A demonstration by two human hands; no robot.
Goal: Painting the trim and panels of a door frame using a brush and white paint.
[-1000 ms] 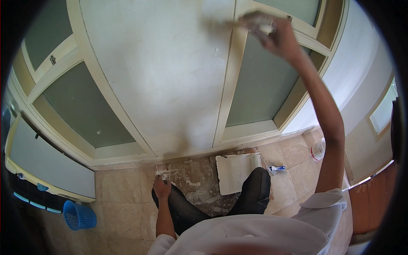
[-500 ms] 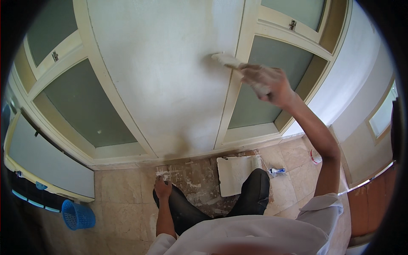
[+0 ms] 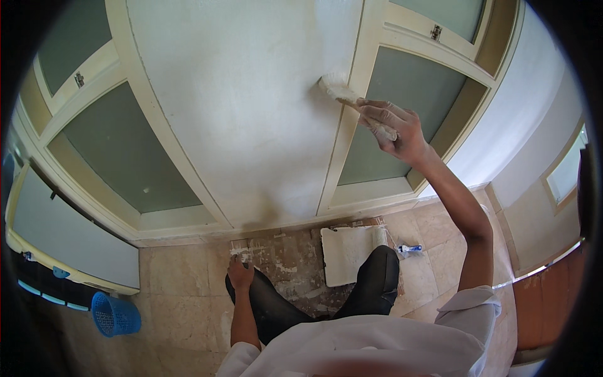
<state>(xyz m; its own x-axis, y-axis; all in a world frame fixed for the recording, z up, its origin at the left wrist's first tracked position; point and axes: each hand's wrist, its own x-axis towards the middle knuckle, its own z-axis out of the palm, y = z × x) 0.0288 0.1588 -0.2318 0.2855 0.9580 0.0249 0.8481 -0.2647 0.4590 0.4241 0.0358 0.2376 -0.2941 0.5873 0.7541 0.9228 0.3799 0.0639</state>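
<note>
My right hand is closed around the handle of a paintbrush, which is smeared with whitish paint. The bristles touch or nearly touch the white wall panel, close to its right-hand cream frame. Pale smears mark the fingers of this hand. Down below, my left hand rests by my left knee, its fingers stretched loosely and no object visible in them. Between my knees and slightly right lies a paint tray coated in white, with a paint roller at its right side and a blue-and-white handle beyond.
Glazed cream cabinets flank the panel on both sides. Paint-spattered sheeting covers the floor around the tray. A blue plastic basket stands at the left, beside a white appliance. A brown wooden surface is at the right.
The paintbrush has tilted, its bristles now splayed against or near the panel, with my right hand slightly lower and my right elbow shifted left. My left hand has stayed by the knee.
</note>
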